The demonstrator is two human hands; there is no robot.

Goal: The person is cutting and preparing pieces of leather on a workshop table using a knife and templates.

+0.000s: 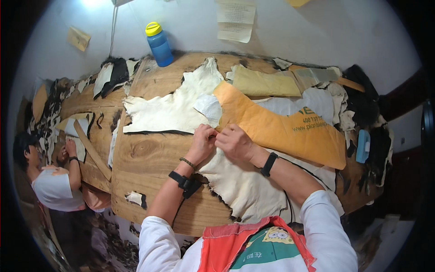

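Observation:
My left hand [205, 139] and my right hand [233, 141] are closed, fingertips together, at the edge of a pale hide [242, 186]. This hide has dark fur along its rim and hangs from my fingers toward the table's front edge. Just beyond my hands lies a larger white hide [167, 109], skin side up. A small whitish patch [208, 109] rests on it. Beside my right hand, a curved orange pattern piece [281, 124] with green print covers part of the hides. My fingers hide the exact spot they pinch.
A blue bottle with a yellow lid [159, 45] stands at the back of the wooden table [145, 156]. Yellowish pattern sheets [265, 83] and a light-blue tool [363, 146] lie to the right. Left, a co-worker [56, 188] leans over hide pieces near a wooden strip [93, 152].

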